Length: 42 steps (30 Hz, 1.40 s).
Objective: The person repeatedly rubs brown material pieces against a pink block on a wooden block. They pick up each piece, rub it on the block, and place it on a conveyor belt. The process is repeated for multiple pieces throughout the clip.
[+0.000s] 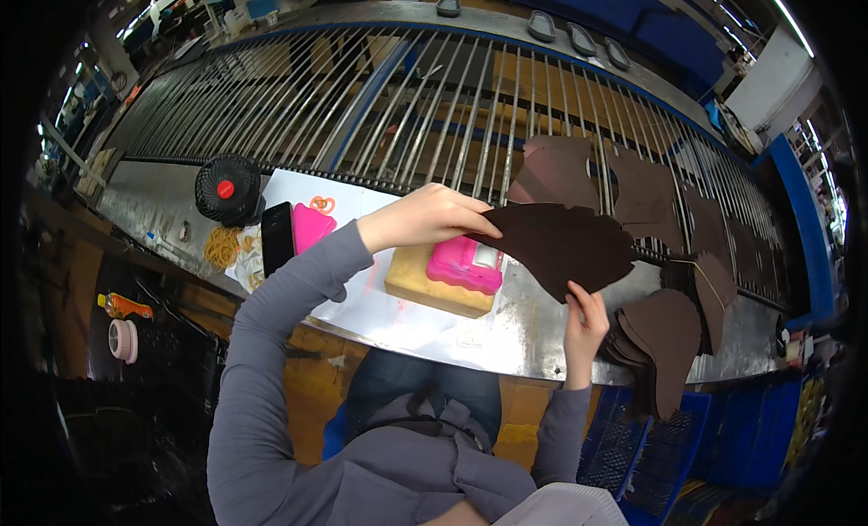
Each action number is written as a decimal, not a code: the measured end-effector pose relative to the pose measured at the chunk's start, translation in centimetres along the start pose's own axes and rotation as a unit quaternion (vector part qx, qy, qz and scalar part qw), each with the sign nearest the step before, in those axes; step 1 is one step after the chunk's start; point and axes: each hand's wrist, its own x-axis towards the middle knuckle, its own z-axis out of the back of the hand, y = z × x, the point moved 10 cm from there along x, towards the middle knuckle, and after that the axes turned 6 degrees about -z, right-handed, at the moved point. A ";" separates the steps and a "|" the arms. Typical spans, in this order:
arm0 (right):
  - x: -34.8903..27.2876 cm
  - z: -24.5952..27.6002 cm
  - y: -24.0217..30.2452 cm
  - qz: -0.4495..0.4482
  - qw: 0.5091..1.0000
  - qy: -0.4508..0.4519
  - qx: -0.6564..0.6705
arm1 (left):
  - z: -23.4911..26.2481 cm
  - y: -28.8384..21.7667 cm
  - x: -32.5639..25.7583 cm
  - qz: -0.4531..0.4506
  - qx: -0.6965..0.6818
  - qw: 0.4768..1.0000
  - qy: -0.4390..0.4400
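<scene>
So both hands are on one dark brown curved cutout (574,246), held up over the metal counter (533,350), a bit right of the middle and between its front and back edges. The left hand (436,217) is pinching the narrow left tip, thumb on top. The right hand (588,325) has the lower edge by its fingertips, close to the counter's front edge.

Just left of the piece there's a tan block (425,286) with a pink scalloped tray (440,278) on it, and a white roll (485,256) in that. The block sits on white paper (362,304) reaching the front edge. Towards the counter's left end: a black phone (278,236), a black fan (228,190) with a red hub, and a tangle of rubber bands (221,247).

Over on the right, a stack of brown cutouts (665,336) pokes out past the front edge. More brown pieces (642,196) lie on the roller conveyor (226,119) beyond the counter's back edge.
</scene>
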 end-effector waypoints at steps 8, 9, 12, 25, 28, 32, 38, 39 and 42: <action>2.1 9.4 7.4 0.079 0.981 -0.048 -0.168 | -3.1 0.4 4.9 -0.011 -0.160 0.987 0.011; 2.6 10.0 9.0 0.118 0.972 -0.053 -0.196 | -3.2 0.4 5.2 -0.012 -0.177 0.984 0.006; 4.6 11.6 11.5 0.131 0.969 -0.031 -0.209 | -1.8 0.3 6.7 0.001 -0.198 0.980 -0.032; 21.6 -2.0 14.3 0.244 0.930 0.127 -0.244 | 7.4 1.5 12.3 -0.112 0.433 0.894 0.024; 25.7 -6.8 9.6 0.133 0.980 0.110 -0.097 | 9.4 5.2 10.9 -0.050 0.453 0.890 0.015; 29.9 -11.4 -5.8 -0.103 0.962 0.055 0.246 | 12.6 5.7 7.1 0.042 0.386 0.912 -0.134; 28.3 -21.2 -19.3 -0.385 0.803 0.003 0.456 | 12.4 11.2 -10.1 0.294 0.192 0.907 -0.233; 28.1 -21.3 -22.1 -0.410 0.791 -0.021 0.453 | 11.7 11.4 -11.7 0.314 0.162 0.906 -0.231; 27.6 -20.7 -31.2 -0.433 0.741 -0.122 0.498 | 9.0 12.6 -15.7 0.394 0.069 0.888 -0.229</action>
